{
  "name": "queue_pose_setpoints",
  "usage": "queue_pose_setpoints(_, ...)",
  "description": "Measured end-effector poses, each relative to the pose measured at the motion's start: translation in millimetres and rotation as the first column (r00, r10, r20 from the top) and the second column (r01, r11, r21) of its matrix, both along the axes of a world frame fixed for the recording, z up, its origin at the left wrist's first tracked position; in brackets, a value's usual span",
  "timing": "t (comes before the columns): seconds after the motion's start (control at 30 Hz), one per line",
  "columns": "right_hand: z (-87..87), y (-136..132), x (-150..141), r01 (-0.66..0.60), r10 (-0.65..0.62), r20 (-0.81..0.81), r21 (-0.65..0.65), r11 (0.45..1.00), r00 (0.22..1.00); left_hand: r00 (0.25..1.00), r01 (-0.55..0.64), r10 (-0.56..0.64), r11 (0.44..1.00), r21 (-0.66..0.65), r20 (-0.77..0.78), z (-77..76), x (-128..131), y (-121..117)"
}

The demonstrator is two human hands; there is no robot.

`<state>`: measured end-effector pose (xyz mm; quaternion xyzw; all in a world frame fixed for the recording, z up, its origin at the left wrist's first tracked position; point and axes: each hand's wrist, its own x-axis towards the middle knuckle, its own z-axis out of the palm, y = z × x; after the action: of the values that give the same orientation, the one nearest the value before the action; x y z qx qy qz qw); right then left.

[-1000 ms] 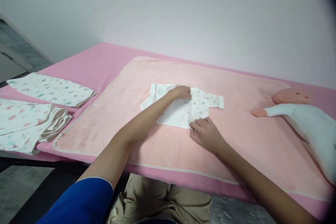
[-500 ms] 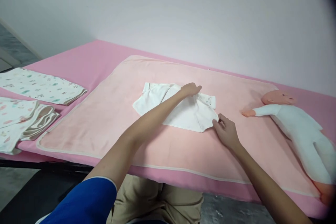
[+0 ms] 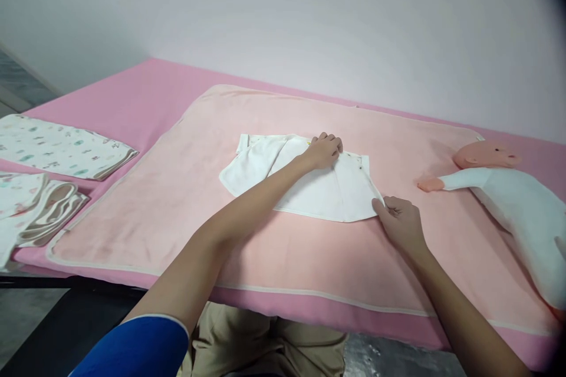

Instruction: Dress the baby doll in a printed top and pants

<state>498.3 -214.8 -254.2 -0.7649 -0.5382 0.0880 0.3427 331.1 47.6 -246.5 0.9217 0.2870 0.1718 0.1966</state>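
A small white baby shirt (image 3: 349, 194) lies spread on a pale pink blanket (image 3: 145, 200), its short sleeves pointing away from me and small snaps showing near its right side. My left hand (image 3: 326, 151) reaches across the shirt, fingers curled down on its upper edge and gripping cloth there. Thumb and fingers of my right hand (image 3: 401, 221) pinch the shirt's lower right corner, pulling that side taut. What lies beneath my left fingers is hidden.
Right of the blanket's middle, a baby doll (image 3: 522, 200) in white clothing lies with one arm towards the shirt. Folded printed cloths (image 3: 66, 147) rest at the left on the pink table cover (image 3: 128, 91). A pale wall (image 3: 309, 23) rises behind.
My right hand has drawn the shirt's corner to the right, smoothing its folds. My left hand has turned flatter, its fingers now over the upper edge. The view has shifted slightly.
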Motion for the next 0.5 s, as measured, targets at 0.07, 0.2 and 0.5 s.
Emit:
queue_pose_setpoints(0.07, -1.2, 0.1, 1.5, 0.011, -0.012, 0.065, 0.014, 1.0, 0.998, 1.0, 0.006, -0.006, 1.0, 0.02, -0.003, -5.1, -4.8, 4.2)
queue_pose_setpoints(0.2, -2.4, -1.0, 0.4, 0.019, -0.042, 0.216, 0.108, 0.994, 0.976, 0.998, -0.004, 0.002, 0.999, 0.047, 0.056, -15.2, -9.5, 11.5)
queue_pose_setpoints(0.5, -2.1, -4.9, -14.0, -0.156, 0.071, 0.351, 0.221, 0.963, 0.934, 0.983, -0.128, 0.12, 0.991, 0.05, 0.138, -20.3, -10.3, 7.4)
